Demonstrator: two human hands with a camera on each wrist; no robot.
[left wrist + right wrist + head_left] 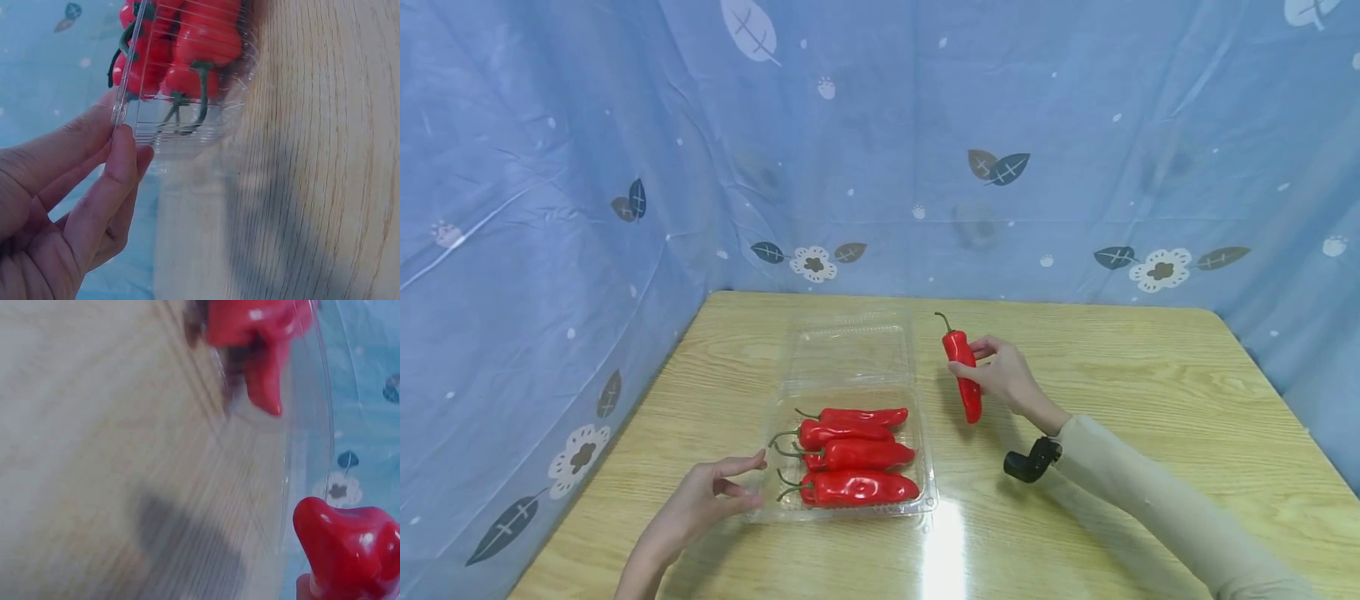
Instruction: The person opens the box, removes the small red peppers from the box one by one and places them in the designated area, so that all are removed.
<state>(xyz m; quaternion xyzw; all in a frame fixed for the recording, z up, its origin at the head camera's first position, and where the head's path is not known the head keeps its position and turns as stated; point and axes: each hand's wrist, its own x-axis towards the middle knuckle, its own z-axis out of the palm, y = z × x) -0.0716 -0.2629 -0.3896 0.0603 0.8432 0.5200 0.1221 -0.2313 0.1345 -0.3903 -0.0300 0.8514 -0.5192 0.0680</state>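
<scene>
From the head view, the right hand grips a red pepper, fingers curled round its middle, stem up, held off to the right of the clear plastic tray. Four more peppers already lie side by side in that tray, stems to its left edge. The left hand sits at the tray's left corner, fingers pinching the rim. I'd judge the work is loading peppers into the tray with the held one in transit; the next move calls for swinging it over the tray's free far strip, laid parallel to the rest while the left hand steadies the rim. The hinged lid lies open behind the tray.

The left wrist view shows thumb and fingers nipping the tray's thin edge, green stems pressed against the wall.

The right wrist view is blurred; the pepper's tip shows at lower right, with the tray's curved rim beyond it.

The tabletop is pale wood grain with glare just in front of the tray; blue leaf-and-flower sheeting hangs behind and to both sides of the tray.
</scene>
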